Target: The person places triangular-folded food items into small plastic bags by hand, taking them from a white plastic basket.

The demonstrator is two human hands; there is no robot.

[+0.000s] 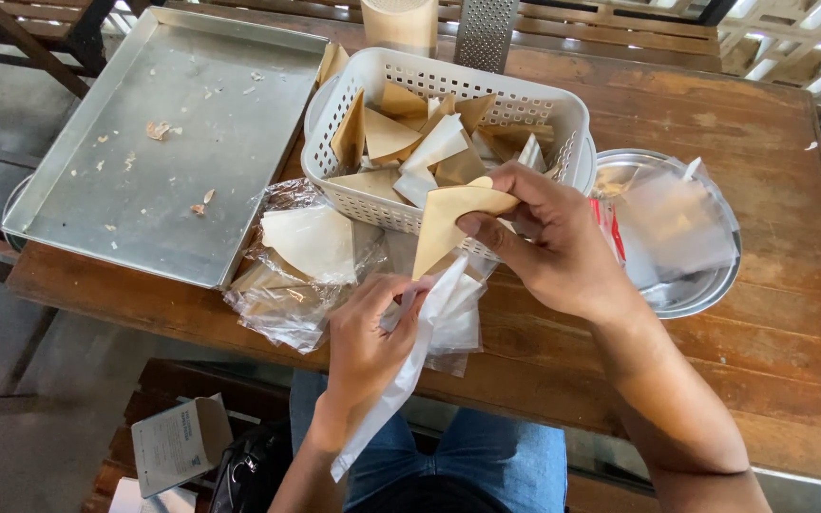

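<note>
Nearest the camera, the left hand (365, 347) pinches the mouth of a thin clear plastic bag (409, 366) between thumb and curled fingers, the bag trailing down past the table edge. Just right of it, the right hand (548, 242) grips a tan triangular wafer (448, 220) between thumb and fingertips, its point touching the bag's mouth, in front of the white perforated basket (544, 119) of similar pieces; a metal tray (173, 142) lies far left, a round metal plate (705, 285) far right

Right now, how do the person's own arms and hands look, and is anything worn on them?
Both arms are bare to the frame edge: no sleeves, gloves, watch or bracelet show. No rings are visible on the left hand or the right hand. Blue jeans cover the legs.
</note>
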